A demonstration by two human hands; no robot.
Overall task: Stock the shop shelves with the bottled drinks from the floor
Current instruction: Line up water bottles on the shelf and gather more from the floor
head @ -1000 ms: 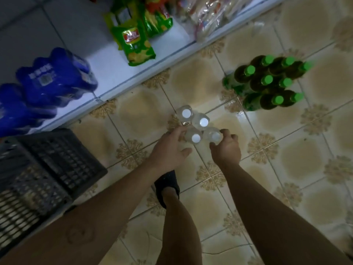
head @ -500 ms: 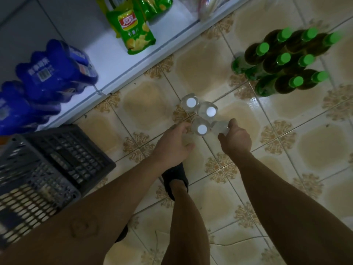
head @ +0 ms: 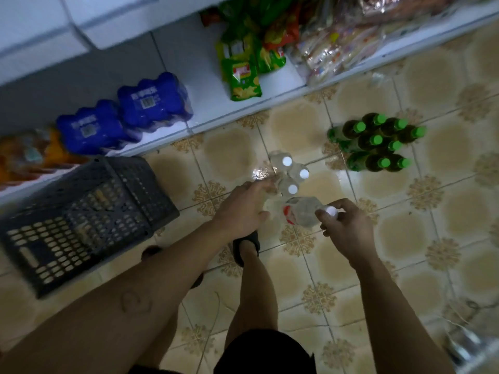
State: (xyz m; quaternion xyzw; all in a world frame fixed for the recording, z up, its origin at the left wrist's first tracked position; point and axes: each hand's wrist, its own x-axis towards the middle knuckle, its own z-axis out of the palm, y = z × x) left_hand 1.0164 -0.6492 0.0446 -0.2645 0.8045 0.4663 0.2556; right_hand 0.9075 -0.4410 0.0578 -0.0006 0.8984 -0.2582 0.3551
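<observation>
Three clear bottles with white caps (head: pixel 293 189) stand upright on the tiled floor. My right hand (head: pixel 348 228) pinches the neck of a fourth clear bottle (head: pixel 302 214), which is tilted with its cap toward me. My left hand (head: pixel 243 209) is curled around the side of the nearest upright clear bottle; blur hides the exact grip. A cluster of dark bottles with green caps (head: pixel 375 141) stands on the floor to the right, away from both hands. The white bottom shelf (head: pixel 210 103) runs along the far side.
On the shelf are two blue shrink-wrapped packs (head: pixel 154 101), an orange pack (head: pixel 27 155), green snack bags (head: pixel 244 79) and clear bagged goods (head: pixel 332 52). A dark plastic crate (head: pixel 81 217) stands on the floor at left. My foot (head: pixel 245 244) is below the bottles.
My right hand has lifted and tipped one clear bottle out of the group, toward the right. My head has tilted up, so more of the shelf is in view.
</observation>
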